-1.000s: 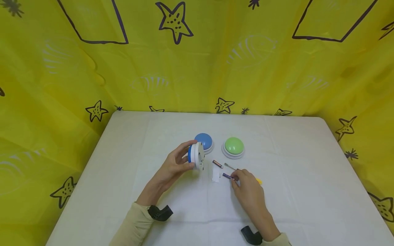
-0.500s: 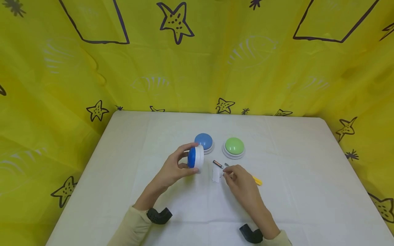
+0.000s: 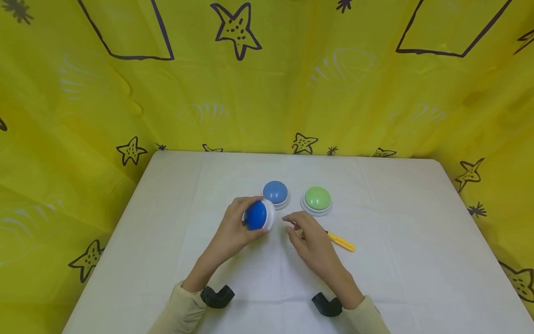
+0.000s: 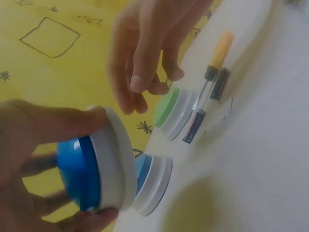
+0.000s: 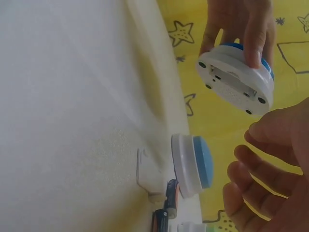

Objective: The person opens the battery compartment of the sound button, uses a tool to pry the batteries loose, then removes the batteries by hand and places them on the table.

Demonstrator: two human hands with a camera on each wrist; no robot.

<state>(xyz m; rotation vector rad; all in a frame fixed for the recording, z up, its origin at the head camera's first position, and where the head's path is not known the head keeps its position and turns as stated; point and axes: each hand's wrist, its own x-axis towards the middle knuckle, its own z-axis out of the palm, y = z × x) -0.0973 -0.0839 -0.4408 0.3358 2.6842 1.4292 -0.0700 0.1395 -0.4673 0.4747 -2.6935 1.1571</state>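
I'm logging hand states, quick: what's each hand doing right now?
Left hand: holding the dark blue dome button by its edges.
Right hand: open, fingers loosely bent, holding nothing.

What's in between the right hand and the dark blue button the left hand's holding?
Nothing: the head view shows a bare gap between the right hand and the dark blue button, with only white table seen through it.

No words or numbers are showing clearly enough to read. Below the fingers of the right hand (image 4: 145, 53), a dark battery (image 4: 194, 128) is wearing tiny pale marks, but they are looking too small and blurry to make out.
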